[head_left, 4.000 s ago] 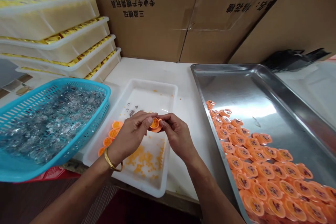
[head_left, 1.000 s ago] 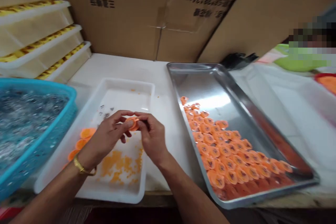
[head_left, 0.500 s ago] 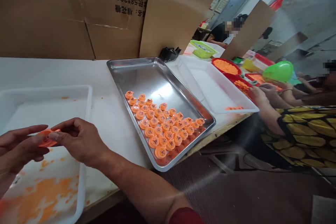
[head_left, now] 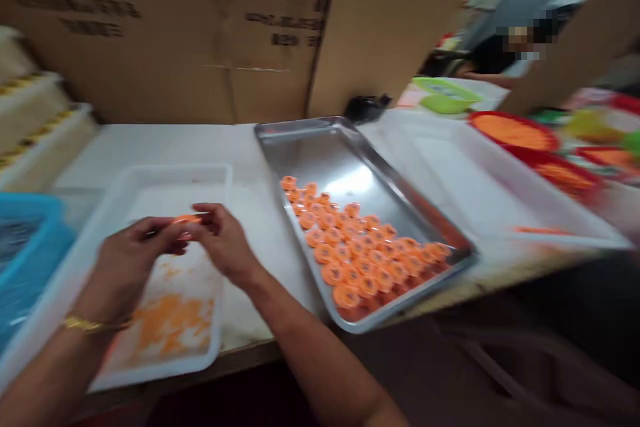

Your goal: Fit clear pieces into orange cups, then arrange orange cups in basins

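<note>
My left hand (head_left: 125, 263) and my right hand (head_left: 223, 240) meet over a white plastic tray (head_left: 220, 177), and both pinch one small orange cup (head_left: 187, 220) between their fingertips. A gold bangle sits on my left wrist. Orange crumbs lie on the near end of the tray's floor. To the right stands a steel tray (head_left: 310, 147) with several rows of filled orange cups (head_left: 357, 247) in its near half. The picture is blurred by motion.
A blue basket (head_left: 25, 247) stands at the left edge, with stacked white trays (head_left: 35, 127) behind it. Cardboard boxes (head_left: 200, 27) wall off the back. A second white tray (head_left: 480, 180), red bowls of orange filling (head_left: 513, 130) and another person lie to the right.
The camera has swung back to the left after a turn to the right. Both hands have kept their hold on the orange cup over the white tray.
</note>
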